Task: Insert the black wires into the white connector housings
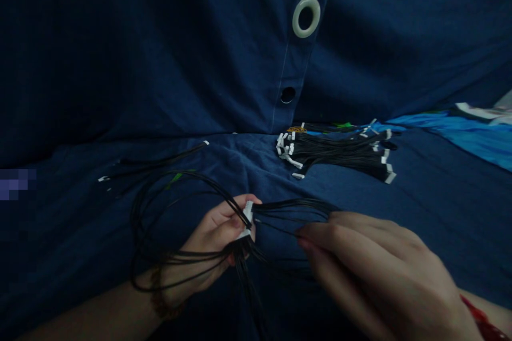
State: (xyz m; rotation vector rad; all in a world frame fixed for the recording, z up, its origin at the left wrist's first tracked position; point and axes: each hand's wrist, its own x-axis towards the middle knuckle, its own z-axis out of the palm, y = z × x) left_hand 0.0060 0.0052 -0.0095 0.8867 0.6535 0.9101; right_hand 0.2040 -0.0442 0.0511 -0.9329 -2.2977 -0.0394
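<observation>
My left hand [218, 240] is closed on a white multi-pin connector [248, 214] of a black wire harness. Thin black wires [180, 258] run out from around it; some loop up and to the left, others hang down in a bundle. To the right, my right hand [372, 266] pinches one thin black wire [282, 230] between thumb and finger. A small bare-looking tip of that wire points at the connector, just beside its face; whether it touches I cannot tell. More black wires [300, 203] stretch from the connector toward the right hand's knuckles.
On the blue cloth [248, 157] lies a pile of black cables with white connectors [336, 149], behind my right hand. A couple of loose black cables [160, 162] lie at the left. Bright blue material [472, 133] sits at the far right. A dark blue curtain with ring eyelets [306, 17] hangs behind.
</observation>
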